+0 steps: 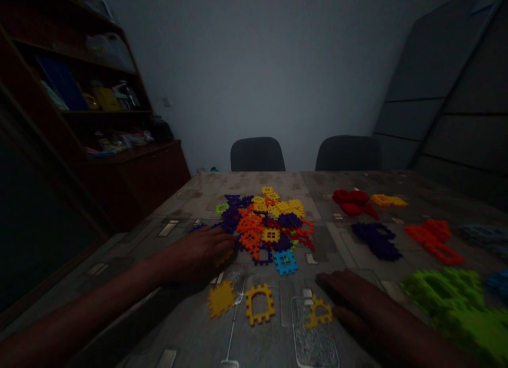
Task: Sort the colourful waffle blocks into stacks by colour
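A heap of mixed plastic waffle-block pieces (265, 222) in purple, orange, yellow, red and blue lies in the middle of the table (190, 336). My left hand (194, 254) rests palm down at the heap's left edge, fingers curled over a yellow piece that is mostly hidden. My right hand (353, 304) lies flat on the table, fingers stretched out, its tips beside a small yellow piece (318, 312). Between the hands lie two yellow pieces, a solid one (220, 299) and a frame-shaped one (259, 303). A blue piece (286, 262) sits just in front of the heap.
Sorted groups lie to the right: red (353, 201), yellow (388, 200), purple (377, 240), orange (434, 240), blue (486, 234) and green (456, 299). Two dark chairs (257, 153) stand at the far edge. A wooden shelf unit (99, 124) fills the left. The room is dim.
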The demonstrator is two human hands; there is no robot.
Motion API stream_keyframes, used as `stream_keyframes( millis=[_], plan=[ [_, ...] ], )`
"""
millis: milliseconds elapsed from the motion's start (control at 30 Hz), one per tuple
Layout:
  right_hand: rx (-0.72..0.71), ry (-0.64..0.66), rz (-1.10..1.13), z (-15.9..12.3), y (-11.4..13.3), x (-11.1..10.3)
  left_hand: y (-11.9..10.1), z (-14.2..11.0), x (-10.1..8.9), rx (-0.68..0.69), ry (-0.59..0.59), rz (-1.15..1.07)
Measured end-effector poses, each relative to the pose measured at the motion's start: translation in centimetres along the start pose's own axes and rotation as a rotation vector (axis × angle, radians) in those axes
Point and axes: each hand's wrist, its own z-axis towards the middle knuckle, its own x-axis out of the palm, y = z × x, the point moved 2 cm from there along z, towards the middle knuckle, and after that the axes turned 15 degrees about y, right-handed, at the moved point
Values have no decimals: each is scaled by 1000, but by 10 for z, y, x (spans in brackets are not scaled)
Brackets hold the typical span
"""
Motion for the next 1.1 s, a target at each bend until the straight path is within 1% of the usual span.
stream_keyframes(
  millis=[67,100,200,300,367,467,600,700,767,833,1000,1100],
  plan=[
    [-11,0,4,0,-1,0,-3,-4,-4,-11,63,-16],
    [-12,10,3,0,-2,1,-6,-7,-4,-41,71,-38],
    [-33,6,-1,0,-6,3,-19,-13,4,-141,20,-151],
    [-59,-27,3,0,-8,6,-44,-15,17,-182,0,-268],
    [-56,-28,0,1,-8,7,-62,-13,21,-182,-5,-324],
    [-44,-21,-18,2,-6,7,-87,-4,23,-186,0,-356],
    [-28,-17,-28,3,-1,5,-108,9,25,-226,16,-341],
    [-21,-7,-48,2,7,0,-114,15,30,-230,62,-341],
    [-6,34,-74,2,12,-4,-116,16,35,-229,60,-343],
    [1,49,-89,2,14,-5,-116,15,39,-226,46,-339],
    [-16,24,-64,3,3,1,-115,9,46,-238,41,-312],
    [-21,10,-34,3,-4,5,-110,2,49,-237,-12,-316]
  ],
)
